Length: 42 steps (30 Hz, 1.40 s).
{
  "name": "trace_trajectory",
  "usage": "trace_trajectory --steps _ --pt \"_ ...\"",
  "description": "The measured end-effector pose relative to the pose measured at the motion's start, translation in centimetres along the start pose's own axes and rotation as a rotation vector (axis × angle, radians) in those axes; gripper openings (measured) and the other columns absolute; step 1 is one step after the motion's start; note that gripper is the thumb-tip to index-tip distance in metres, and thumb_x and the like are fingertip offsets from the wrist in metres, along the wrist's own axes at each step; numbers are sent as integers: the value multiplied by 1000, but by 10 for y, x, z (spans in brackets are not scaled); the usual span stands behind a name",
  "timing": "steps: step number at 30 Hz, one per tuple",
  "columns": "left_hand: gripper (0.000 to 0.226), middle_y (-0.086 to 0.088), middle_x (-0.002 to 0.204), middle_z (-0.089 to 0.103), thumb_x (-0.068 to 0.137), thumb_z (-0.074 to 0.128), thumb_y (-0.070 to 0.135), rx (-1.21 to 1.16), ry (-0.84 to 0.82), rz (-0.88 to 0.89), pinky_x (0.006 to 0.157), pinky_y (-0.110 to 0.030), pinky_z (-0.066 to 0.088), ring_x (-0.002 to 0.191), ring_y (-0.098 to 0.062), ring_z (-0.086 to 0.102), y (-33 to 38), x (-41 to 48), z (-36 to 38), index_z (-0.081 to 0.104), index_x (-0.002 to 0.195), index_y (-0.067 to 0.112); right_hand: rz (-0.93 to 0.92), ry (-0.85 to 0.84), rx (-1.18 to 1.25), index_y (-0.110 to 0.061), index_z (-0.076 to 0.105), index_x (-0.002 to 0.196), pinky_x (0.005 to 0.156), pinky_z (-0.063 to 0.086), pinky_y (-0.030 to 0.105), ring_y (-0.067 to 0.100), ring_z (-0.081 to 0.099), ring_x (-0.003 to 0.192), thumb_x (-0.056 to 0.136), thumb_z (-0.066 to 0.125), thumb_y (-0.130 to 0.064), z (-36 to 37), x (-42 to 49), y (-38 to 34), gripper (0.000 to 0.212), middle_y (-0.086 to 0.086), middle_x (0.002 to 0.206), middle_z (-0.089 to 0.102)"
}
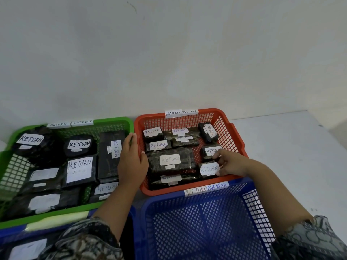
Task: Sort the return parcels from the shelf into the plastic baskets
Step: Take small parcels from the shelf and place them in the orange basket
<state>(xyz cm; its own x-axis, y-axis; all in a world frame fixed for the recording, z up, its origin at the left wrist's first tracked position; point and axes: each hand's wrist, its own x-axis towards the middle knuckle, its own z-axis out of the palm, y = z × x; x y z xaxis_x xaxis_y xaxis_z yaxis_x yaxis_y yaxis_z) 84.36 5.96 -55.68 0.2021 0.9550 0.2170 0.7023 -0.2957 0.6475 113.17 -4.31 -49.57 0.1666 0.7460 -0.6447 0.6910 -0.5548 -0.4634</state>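
1. Blue basket stands nearest on the pale bench, tagged "RETURN OVERDUE".
2. Green basket, far left, is packed with black-wrapped parcels labelled "RETURN".
3. Red basket, far right and touching the green one, holds smaller parcels of the same kind.
4. Left hand lies with straight fingers along the two adjoining rims.
5. Right hand reaches into the red one, fingers curled, pinching a small parcel at its near right corner.

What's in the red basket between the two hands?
In the head view, a big black RETURN parcel lies in the red basket between the left hand and the right hand.
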Motion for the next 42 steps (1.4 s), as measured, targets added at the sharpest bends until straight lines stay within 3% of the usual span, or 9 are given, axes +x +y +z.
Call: trace_trajectory --steps 5,8,14,21,26,30,37,40,42 --pt "60 3 153 17 94 45 15 14 3 6 80 -24 45 130 -16 37 1 -1 -1 21 148 11 4 -14 -13 -27 52 123 81 54 25 20 58 108 83 70 -9 1 -1 2 47 2 121 57" --pt "59 1 153 18 94 46 15 16 3 13 82 -24 44 130 -17 37 1 -1 -1 22 148 9 -7 -31 -17 -27 51 131 90 51 29 21 56 112 85 68 -11 2 -1 -1 52 4 130 56" --pt "59 2 153 18 93 46 15 30 0 4 78 -26 46 127 -18 40 1 -1 -1 22 148 10 -4 -47 -6 -28 50 133 97 47 35 21 57 110 78 75 -38 5 0 -5 61 3 129 55" --pt "59 1 153 19 93 46 15 24 -5 2 80 -31 51 128 -17 40 1 -1 -2 22 148 10 -28 27 -41 -25 59 124 91 49 31 18 56 101 79 76 -32 10 1 -12 48 3 124 56" --pt "59 2 153 19 94 45 15 33 6 1 78 -23 43 128 -16 39 3 -1 -2 23 148 10 2 22 -133 -27 54 128 102 44 37 21 51 118 73 78 -44 15 1 -18 63 -3 131 51" --pt "59 2 154 18 94 46 15 29 15 1 79 -22 42 128 -15 39 3 -1 -3 22 148 10 -8 124 -207 -28 56 124 93 48 31 19 54 112 69 81 -42 25 4 -23 62 -1 130 55" --pt "60 1 154 19 93 46 15 20 19 6 82 -23 42 130 -17 36 3 0 -1 22 148 10 19 180 -125 -28 62 113 82 49 29 19 55 105 64 86 -38 12 -2 -22 56 2 124 55" --pt "60 0 153 20 93 46 15 22 23 9 83 -23 41 130 -17 37 1 -1 -1 23 148 10 52 284 5 -26 61 107 61 55 29 20 63 86 63 87 -35 0 -4 -23 52 4 112 58" --pt "60 0 153 20 93 46 15 17 20 9 84 -24 43 130 -18 36 1 -1 -1 23 148 10 71 377 121 -20 61 98 58 59 33 23 67 72 68 84 -34 -7 -4 -27 40 4 99 61"
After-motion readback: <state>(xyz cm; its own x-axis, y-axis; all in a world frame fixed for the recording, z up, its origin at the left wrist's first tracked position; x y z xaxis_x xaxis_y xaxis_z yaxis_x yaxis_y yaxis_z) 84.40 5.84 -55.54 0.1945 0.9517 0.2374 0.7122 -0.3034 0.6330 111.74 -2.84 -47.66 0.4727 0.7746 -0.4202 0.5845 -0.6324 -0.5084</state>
